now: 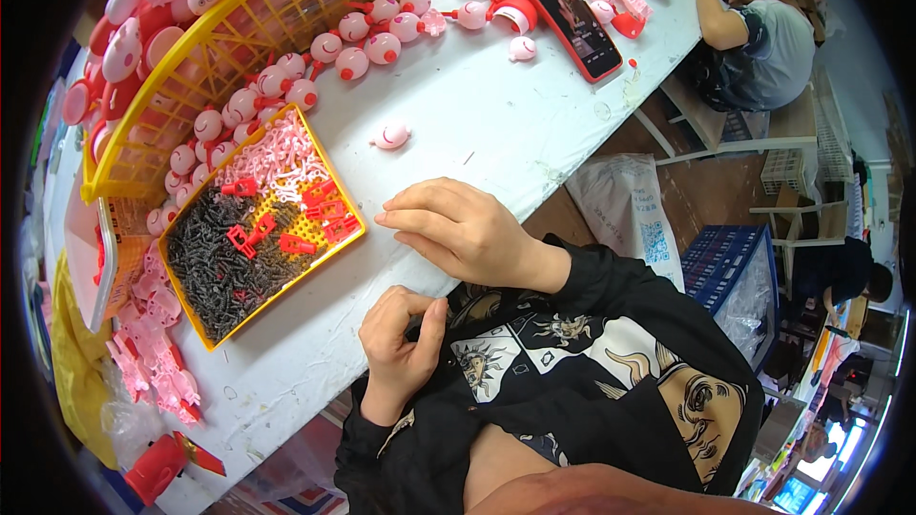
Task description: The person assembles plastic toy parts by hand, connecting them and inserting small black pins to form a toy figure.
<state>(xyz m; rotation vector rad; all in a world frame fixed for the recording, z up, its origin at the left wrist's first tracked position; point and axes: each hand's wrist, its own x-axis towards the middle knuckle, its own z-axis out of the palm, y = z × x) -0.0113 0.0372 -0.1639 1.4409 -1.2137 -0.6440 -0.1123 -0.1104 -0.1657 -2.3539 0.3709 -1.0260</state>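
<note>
My right hand (pixel 460 232) hovers at the table's near edge, fingers stretched out loosely and nothing visible in them. Just below it, my left hand (pixel 401 336) is loosely curled, its thumb raised; no object shows in it. Left of both hands lies a yellow tray (pixel 286 300), the nearest thing to them. It holds black screws (pixel 224 262), pale pink small parts (pixel 286 148) and several red clip-like pieces (pixel 250 236). Beyond my right hand a single pink round toy piece (pixel 391 135) with a small stem lies on the white table (pixel 448 86).
A yellow basket (pixel 258 19) heaped with pink and red toy parts stands at the back left. Pink toy heads (pixel 382 48) line its side. A phone in a red case (pixel 570 24) lies farther right. Pink shells (pixel 157 343) sit left. Another person (pixel 763 48) sits at the far right.
</note>
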